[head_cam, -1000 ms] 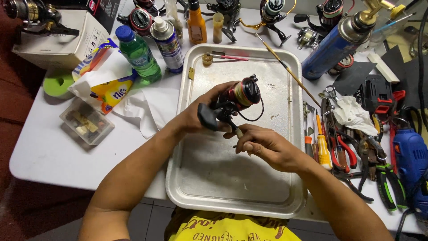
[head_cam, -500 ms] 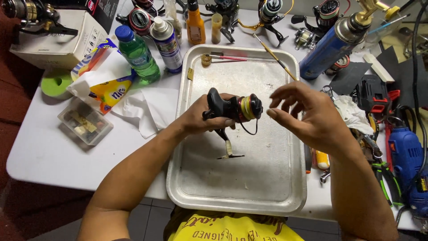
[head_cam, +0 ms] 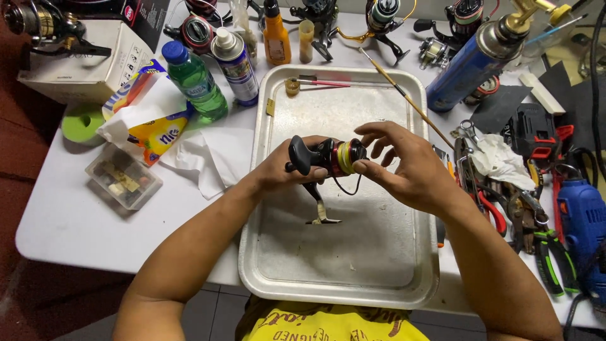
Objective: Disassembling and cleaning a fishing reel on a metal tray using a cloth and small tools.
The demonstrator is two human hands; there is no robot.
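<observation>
**Where both hands meet over the tray: a spinning reel held at its two ends**

While the left hand [head_cam: 278,170] wraps its grip around the dark body of a fishing reel [head_cam: 325,158], the right hand [head_cam: 407,167] closes thumb and fingertips on the reel's spool end, banded red and yellow. The reel is held above the middle of a metal tray [head_cam: 379,278], its thin foot pointing down toward the tray floor; whether the foot touches the tray cannot be told. At the tray's far edge lie a small yellowish cap [head_cam: 291,86] and a pink-handled tool [head_cam: 325,83]. A thin wooden-handled brush [head_cam: 404,95] crosses the tray's far right corner. On the white surface [head_cam: 69,233] to the left stand a green plastic bottle [head_cam: 194,81] and a spray can [head_cam: 235,62], with a tissue pack [head_cam: 148,123] and a clear parts box [head_cam: 123,177] nearer. To the right lie a blue gas canister [head_cam: 470,60], pliers [head_cam: 489,205], and a blue power tool [head_cam: 581,215]. Further reels line the far edge.
</observation>
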